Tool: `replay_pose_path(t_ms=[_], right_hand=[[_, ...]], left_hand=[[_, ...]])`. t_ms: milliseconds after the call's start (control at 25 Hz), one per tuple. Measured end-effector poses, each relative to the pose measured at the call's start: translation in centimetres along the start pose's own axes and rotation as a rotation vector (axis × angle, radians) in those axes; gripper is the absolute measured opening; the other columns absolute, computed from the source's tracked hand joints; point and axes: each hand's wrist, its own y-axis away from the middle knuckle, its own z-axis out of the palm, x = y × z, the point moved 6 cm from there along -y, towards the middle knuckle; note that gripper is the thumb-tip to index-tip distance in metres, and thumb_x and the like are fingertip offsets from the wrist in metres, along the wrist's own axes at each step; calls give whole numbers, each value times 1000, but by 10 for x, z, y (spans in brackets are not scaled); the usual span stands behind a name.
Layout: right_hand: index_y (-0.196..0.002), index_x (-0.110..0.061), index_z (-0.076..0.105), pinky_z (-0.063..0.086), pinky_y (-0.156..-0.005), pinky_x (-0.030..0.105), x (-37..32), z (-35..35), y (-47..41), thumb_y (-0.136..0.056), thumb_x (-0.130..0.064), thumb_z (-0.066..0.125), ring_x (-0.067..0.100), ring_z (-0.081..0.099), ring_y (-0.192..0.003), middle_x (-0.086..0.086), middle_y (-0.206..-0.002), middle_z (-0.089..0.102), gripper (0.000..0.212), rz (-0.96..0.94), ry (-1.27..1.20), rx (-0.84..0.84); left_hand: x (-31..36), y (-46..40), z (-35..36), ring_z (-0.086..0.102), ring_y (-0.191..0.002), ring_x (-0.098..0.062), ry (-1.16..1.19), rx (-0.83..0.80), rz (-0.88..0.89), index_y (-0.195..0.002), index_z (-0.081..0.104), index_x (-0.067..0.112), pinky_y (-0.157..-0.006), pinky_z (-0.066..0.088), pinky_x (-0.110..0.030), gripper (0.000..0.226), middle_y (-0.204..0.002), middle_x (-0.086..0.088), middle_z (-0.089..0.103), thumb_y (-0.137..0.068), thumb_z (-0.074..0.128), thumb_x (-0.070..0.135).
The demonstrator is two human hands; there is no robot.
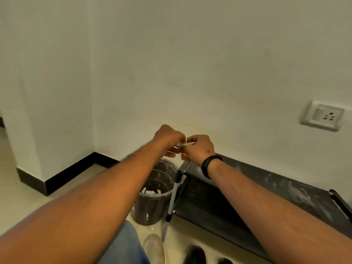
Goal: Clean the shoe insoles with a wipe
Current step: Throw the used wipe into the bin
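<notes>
Walls [190,63] fill the far view, a socket [322,115] at right. Nearer right stands a dark, dusty shoe rack [257,187]; just left of it a translucent bin [154,195] holds white scraps. Shoes [154,246] lie at the near edge. Above the bin, left hand [168,137] and right hand [199,147] meet, both pinching a small crumpled wipe [183,143] between curled fingers.

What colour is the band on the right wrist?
Black wristband, seen in the head view.
</notes>
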Motion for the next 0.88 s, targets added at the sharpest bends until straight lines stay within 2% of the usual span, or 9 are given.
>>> replay_pose_path(t_ms=[80, 160, 240, 320, 400, 480, 560, 640, 880], right_hand=[[-74, -4, 65, 62, -65, 43, 0, 22, -21, -77, -6, 74, 28, 73, -67, 17, -79, 71, 10, -22, 105, 37], [-76, 4, 68, 62, -60, 44, 3, 40, -45, -74, -4, 74, 30, 72, -66, 19, -77, 71, 10, -14, 146, 67], [-81, 2, 69, 62, -60, 41, 7, 56, -66, -75, -1, 75, 29, 71, -68, 16, -82, 71, 9, 38, 164, 66], [-90, 1, 69, 59, -54, 30, 12, 74, -81, -78, -2, 75, 21, 67, -65, 14, -92, 72, 13, 109, 200, -16], [-102, 2, 67, 46, -38, 18, 13, 84, -84, -82, -4, 75, 12, 58, -53, 11, -96, 71, 22, 159, 228, -120], [-105, 4, 66, 41, -32, 14, 15, 84, -85, -83, -3, 75, 9, 57, -52, 9, -93, 67, 25, 175, 173, -135], [-101, 4, 67, 55, -48, 18, 18, 76, -83, -81, -2, 76, 17, 69, -66, 9, -95, 70, 23, 171, 86, -104], [-96, 0, 69, 62, -68, 33, 18, 61, -73, -79, 0, 76, 25, 74, -75, 14, -97, 73, 18, 149, -28, -77], [-93, 1, 68, 62, -70, 37, 27, -10, -2, -88, -1, 66, 28, 72, -70, 21, -89, 71, 6, 93, -300, -12]], left_hand=[[-13, -17, -6, 74, -69, -26, -21, 49, -30, -95, 66, 0, -55, 58, -30, 19, -86, -15, 72, -80, 70, 11], [-24, -32, -12, 74, -64, -27, 4, 109, -58, -93, 65, -1, -54, 59, -32, 19, -84, -16, 72, -79, 69, 11], [-34, -46, -19, 74, -67, -30, 42, 181, -80, -90, 66, -2, -63, 63, -40, 17, -83, -16, 72, -80, 69, 10], [-45, -57, -24, 72, -77, -33, 35, 230, -88, -92, 67, -2, -69, 62, -42, 18, -86, -15, 71, -80, 68, 12], [-55, -62, -25, 68, -87, -35, -26, 242, -110, -102, 65, -1, -56, 52, -34, 28, -98, -18, 68, -79, 65, 15], [-63, -66, -24, 67, -89, -34, -65, 246, -141, -109, 62, -1, -56, 47, -29, 34, -108, -21, 67, -80, 67, 17], [-67, -66, -26, 67, -90, -33, -99, 246, -166, -115, 59, 2, -70, 56, -34, 38, -110, -19, 66, -86, 69, 23], [-66, -64, -24, 69, -89, -32, -95, 222, -153, -121, 59, 3, -78, 61, -39, 42, -109, -17, 67, -87, 70, 27], [-32, -17, 10, 75, -71, -29, -41, -60, -64, -105, 66, -1, -71, 63, -38, 29, -91, -18, 73, -91, 69, 24]])
